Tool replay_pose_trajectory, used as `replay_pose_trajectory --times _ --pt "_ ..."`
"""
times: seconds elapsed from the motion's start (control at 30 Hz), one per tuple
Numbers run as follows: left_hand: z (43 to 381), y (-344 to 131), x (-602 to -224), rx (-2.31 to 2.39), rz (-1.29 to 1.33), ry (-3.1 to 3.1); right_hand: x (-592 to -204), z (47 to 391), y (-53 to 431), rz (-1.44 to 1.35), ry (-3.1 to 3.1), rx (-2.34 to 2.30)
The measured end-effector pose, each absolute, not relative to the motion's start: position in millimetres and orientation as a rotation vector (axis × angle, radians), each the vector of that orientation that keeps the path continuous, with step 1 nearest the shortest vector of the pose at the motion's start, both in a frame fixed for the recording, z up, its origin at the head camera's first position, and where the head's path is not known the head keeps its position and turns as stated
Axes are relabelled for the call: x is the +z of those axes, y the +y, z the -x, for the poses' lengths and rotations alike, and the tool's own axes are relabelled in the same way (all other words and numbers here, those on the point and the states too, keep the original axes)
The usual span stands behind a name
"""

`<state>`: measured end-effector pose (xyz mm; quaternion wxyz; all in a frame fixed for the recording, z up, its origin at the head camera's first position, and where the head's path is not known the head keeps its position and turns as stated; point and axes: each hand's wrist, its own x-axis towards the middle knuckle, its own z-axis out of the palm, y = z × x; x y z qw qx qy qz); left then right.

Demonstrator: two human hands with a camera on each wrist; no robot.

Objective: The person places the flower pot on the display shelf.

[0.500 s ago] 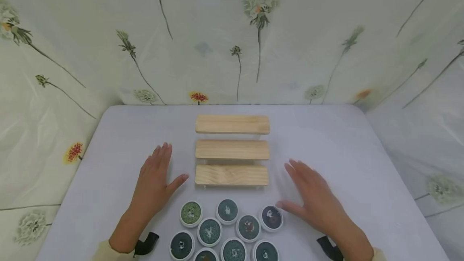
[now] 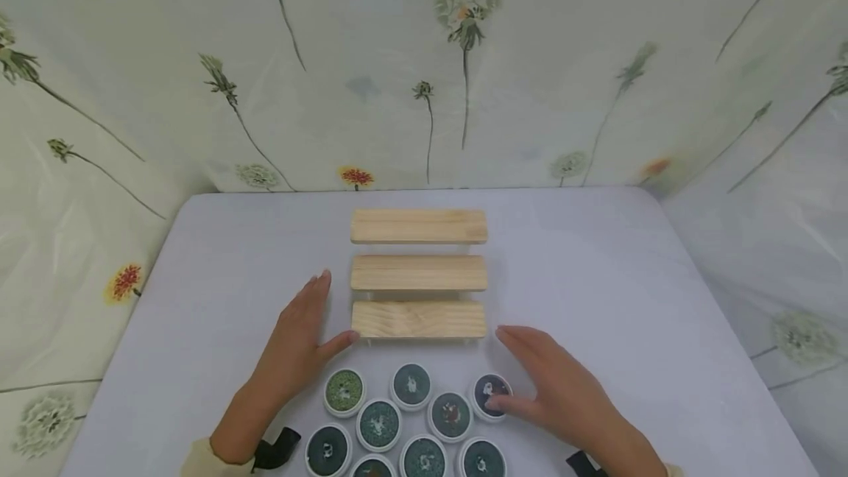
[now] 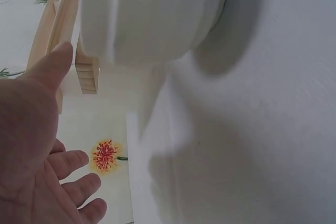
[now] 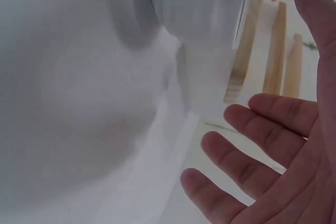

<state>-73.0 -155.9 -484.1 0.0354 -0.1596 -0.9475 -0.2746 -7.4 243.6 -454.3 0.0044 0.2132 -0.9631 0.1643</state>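
My left hand (image 2: 291, 352), fingers extended, is beside the left end of the front wooden plank (image 2: 419, 320). Its thumb tip appears at the plank's corner; whether it touches cannot be told. The right hand (image 2: 563, 392) hovers at the right, its thumb over the edge of a round white tub with a dark top (image 2: 489, 389). Neither hand grips anything. Between them lie several similar tubs, among them a bright green-topped tub (image 2: 344, 391) and a grey-green-topped tub (image 2: 411, 386). A white tub's side (image 3: 152, 14) shows close up in the left wrist view.
Behind the front plank stand a middle wooden plank (image 2: 419, 273) and a back plank (image 2: 419, 227), in parallel rows. All are on a white table (image 2: 576, 263). Flower-printed sheeting (image 2: 391, 35) rises behind the table and at both sides.
My left hand has shifted right, towards the front plank. The right hand has moved left and nearer me, bringing its thumb over the right-hand tub. Planks and tubs keep their arrangement.
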Motion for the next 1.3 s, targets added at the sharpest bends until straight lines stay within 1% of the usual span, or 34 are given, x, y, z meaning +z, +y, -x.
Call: replay_pose_trajectory --times 0.27,0.6,1.03,1.3 --pt "73 -150 -484 -0.941 0.505 -2.975 -461 1 237 -0.677 -3.069 0.538" --pt "74 -145 -484 -1.04 0.526 -3.017 -468 -4 237 -0.788 -3.064 0.534" --pt "77 -142 -482 -1.127 0.504 -3.056 -475 -10 238 -0.807 -3.072 0.524" --pt "78 -142 -483 -1.154 0.514 -3.039 -475 -11 236 -0.757 -3.137 0.541"
